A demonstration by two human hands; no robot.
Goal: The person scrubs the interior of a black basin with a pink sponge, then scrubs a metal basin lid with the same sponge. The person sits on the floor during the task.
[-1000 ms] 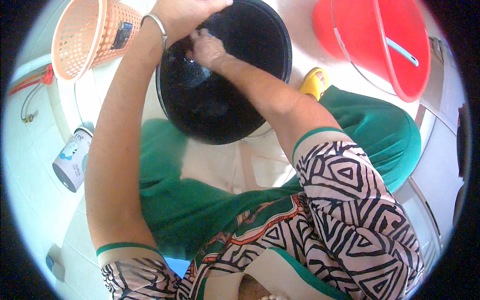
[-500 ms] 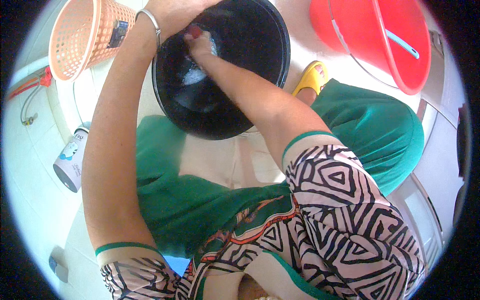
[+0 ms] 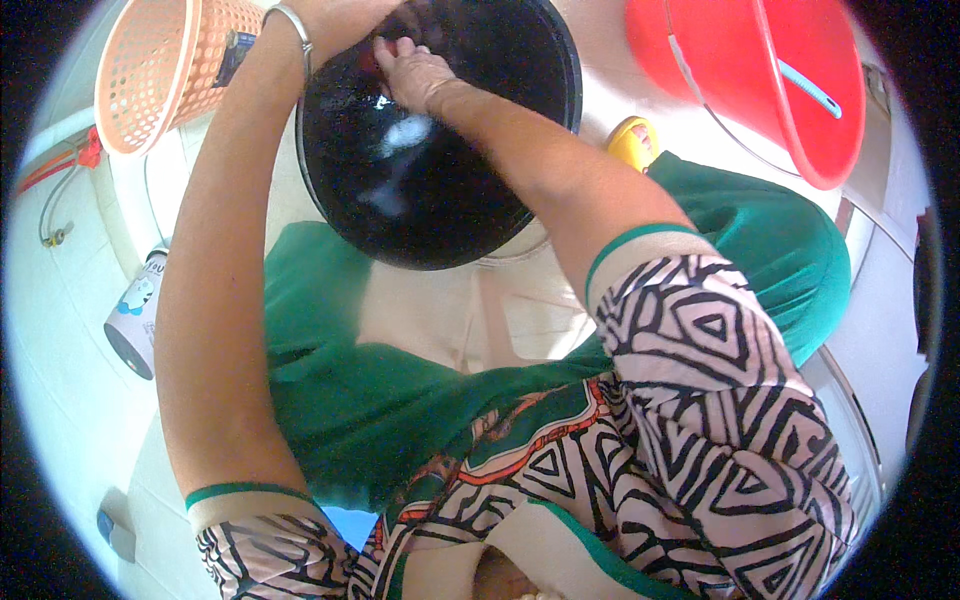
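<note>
A round black tub (image 3: 440,190) with a glossy, wet-looking inside stands in front of me between my knees. Inside it, my right hand (image 3: 418,80) has its fingers bent round a small red thing (image 3: 376,55), whose kind I cannot make out. My left hand (image 3: 345,25), below which a silver bangle circles the wrist, lies over the tub's far left rim. The top edge of the picture cuts off its fingers, so its grip is hidden.
An orange perforated basket (image 3: 150,75) stands at the far left. At the far right is a red bucket (image 3: 700,60) with a wire handle and a light blue handle (image 3: 810,88) inside. A patterned cylinder (image 3: 135,315) lies tilted at left. My yellow slipper (image 3: 632,143) is right of the tub.
My right hand has shifted up and slightly right inside the tub, with the red thing still at its fingers. The tub appears tilted differently, more of its inner wall facing me.
</note>
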